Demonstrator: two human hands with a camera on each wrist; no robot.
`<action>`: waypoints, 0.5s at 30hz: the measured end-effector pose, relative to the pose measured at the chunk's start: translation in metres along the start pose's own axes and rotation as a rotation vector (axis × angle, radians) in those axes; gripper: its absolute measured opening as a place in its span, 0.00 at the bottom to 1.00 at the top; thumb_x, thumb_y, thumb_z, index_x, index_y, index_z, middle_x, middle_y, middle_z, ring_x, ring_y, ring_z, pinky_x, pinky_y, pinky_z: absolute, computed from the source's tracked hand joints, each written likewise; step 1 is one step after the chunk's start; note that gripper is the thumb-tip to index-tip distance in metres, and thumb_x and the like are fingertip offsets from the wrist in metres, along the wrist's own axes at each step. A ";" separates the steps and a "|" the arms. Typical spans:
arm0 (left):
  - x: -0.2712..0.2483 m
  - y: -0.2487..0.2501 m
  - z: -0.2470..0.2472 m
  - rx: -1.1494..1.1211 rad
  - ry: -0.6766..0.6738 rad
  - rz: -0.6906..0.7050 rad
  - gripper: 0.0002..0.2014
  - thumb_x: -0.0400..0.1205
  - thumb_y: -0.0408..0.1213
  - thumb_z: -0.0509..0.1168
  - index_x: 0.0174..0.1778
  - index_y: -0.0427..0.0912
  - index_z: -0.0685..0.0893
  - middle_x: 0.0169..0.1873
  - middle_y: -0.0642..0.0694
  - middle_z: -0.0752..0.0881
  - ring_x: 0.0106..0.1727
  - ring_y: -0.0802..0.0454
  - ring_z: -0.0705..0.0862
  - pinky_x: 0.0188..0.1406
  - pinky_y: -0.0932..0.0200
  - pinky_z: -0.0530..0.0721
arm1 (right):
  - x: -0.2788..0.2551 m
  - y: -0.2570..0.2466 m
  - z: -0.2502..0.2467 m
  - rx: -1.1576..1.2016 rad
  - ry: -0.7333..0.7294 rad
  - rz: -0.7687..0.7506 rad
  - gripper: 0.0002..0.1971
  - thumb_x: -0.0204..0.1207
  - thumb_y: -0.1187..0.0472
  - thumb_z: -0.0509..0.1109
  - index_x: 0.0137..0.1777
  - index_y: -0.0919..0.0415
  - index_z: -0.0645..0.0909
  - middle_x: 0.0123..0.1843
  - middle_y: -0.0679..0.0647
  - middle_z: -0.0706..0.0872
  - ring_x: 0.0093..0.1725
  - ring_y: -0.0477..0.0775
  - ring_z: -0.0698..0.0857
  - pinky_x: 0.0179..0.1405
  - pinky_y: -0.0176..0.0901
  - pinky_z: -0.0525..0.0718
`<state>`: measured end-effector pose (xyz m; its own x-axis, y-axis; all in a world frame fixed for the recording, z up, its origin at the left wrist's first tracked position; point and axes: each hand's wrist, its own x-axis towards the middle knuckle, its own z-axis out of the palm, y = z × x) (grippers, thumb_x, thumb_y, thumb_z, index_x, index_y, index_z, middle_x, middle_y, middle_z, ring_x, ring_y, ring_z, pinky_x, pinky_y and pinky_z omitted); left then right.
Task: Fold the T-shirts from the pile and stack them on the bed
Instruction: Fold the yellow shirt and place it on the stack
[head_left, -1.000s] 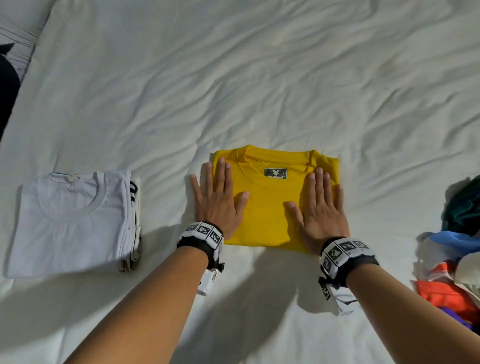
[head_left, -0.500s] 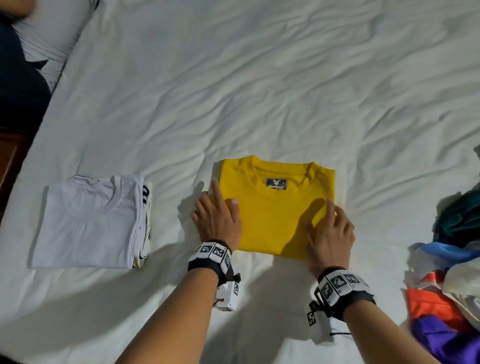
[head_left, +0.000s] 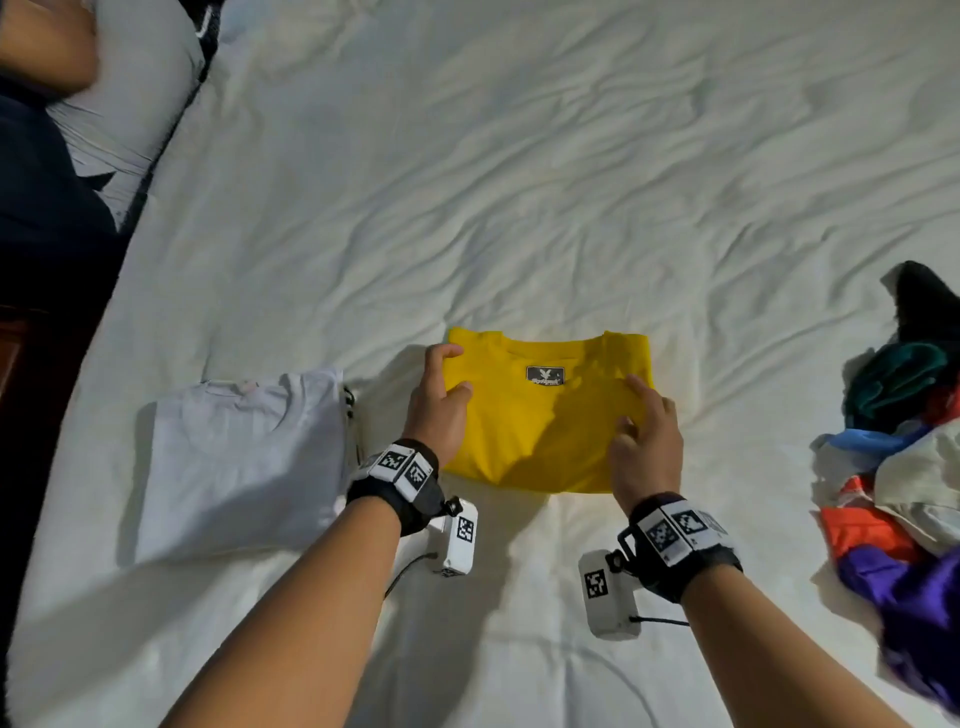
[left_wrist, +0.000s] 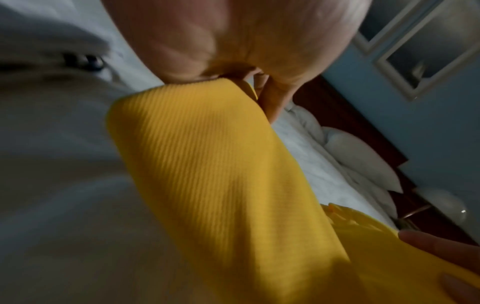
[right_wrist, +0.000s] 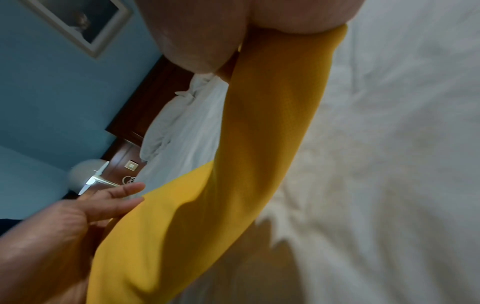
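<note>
A folded yellow T-shirt (head_left: 540, 431) lies collar-up on the white bed (head_left: 519, 182), with a black label at its neck. My left hand (head_left: 441, 395) grips its left edge, thumb on top and fingers curled at the upper corner. My right hand (head_left: 644, 441) grips the right edge with its thumb on top. In the wrist views the yellow fold (left_wrist: 221, 174) (right_wrist: 259, 144) runs in under each palm. A stack of folded white T-shirts (head_left: 244, 462) sits just left of my left hand. The pile of unfolded colourful shirts (head_left: 904, 467) lies at the right edge.
A grey pillow (head_left: 135, 93) and part of another person (head_left: 41, 41) are at the top left. The bed's left edge drops to dark floor (head_left: 52, 291). Wrinkled bare sheet spreads beyond the yellow shirt.
Both hands went from pressing flat on top of the yellow shirt to its left and right edges, where the fingers have curled round the fold.
</note>
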<state>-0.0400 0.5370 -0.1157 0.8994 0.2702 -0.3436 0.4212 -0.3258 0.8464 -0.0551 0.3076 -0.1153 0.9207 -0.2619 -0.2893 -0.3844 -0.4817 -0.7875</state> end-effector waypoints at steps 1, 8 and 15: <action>-0.003 -0.001 -0.022 -0.007 0.000 0.016 0.18 0.85 0.28 0.63 0.69 0.49 0.75 0.51 0.47 0.77 0.38 0.70 0.72 0.48 0.56 0.70 | -0.011 -0.014 0.005 0.005 0.000 -0.011 0.30 0.81 0.75 0.60 0.82 0.56 0.73 0.73 0.59 0.76 0.65 0.60 0.79 0.60 0.41 0.71; -0.021 -0.033 -0.191 -0.051 0.069 0.063 0.19 0.85 0.28 0.63 0.70 0.49 0.75 0.70 0.50 0.78 0.70 0.52 0.75 0.65 0.60 0.70 | -0.081 -0.112 0.090 0.091 -0.100 -0.065 0.27 0.83 0.73 0.61 0.81 0.55 0.74 0.73 0.55 0.77 0.66 0.54 0.77 0.62 0.37 0.68; -0.029 -0.108 -0.322 -0.090 0.227 -0.031 0.20 0.87 0.29 0.64 0.72 0.52 0.74 0.74 0.47 0.76 0.75 0.47 0.74 0.73 0.49 0.72 | -0.127 -0.149 0.216 0.231 -0.240 -0.091 0.27 0.84 0.72 0.62 0.80 0.50 0.75 0.68 0.44 0.76 0.65 0.45 0.75 0.61 0.27 0.73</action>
<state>-0.1494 0.8559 -0.0663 0.8329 0.4785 -0.2780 0.4266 -0.2352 0.8733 -0.1005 0.5934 -0.0784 0.9504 -0.0093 -0.3108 -0.3004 -0.2851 -0.9102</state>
